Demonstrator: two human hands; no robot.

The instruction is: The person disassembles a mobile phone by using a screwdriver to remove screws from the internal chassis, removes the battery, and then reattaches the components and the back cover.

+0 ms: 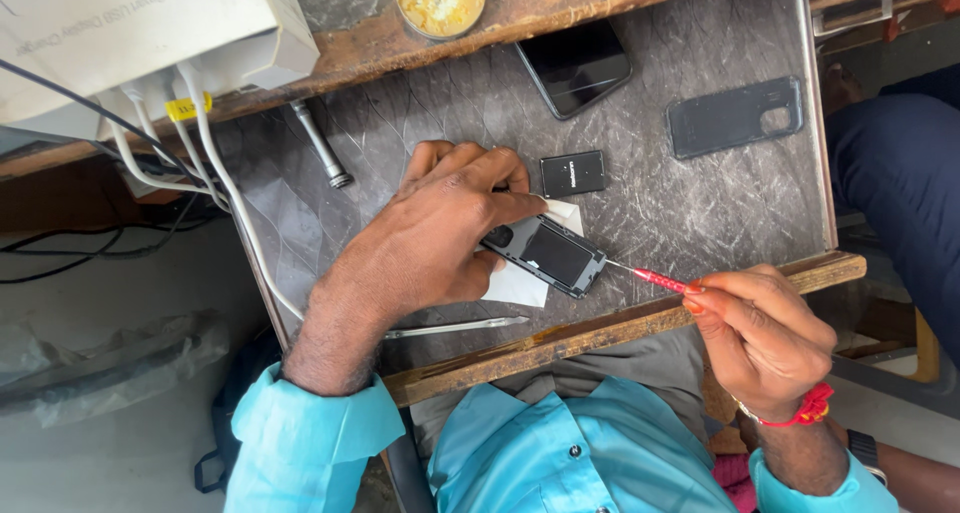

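Left hand (440, 233) clamped over small black opened phone (548, 254) on grey marbled counter (690, 203). Right hand (765, 328) pinches red-handled thin screwdriver (655, 279), tip at phone's edge. Black battery (572, 174) just beyond.

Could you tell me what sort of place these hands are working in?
Probably a small phone-repair bench. The left hand steadies an opened black phone body, the right hand holds a thin red-handled screwdriver, and a loose black rectangular battery lies nearby on the grey worktop.
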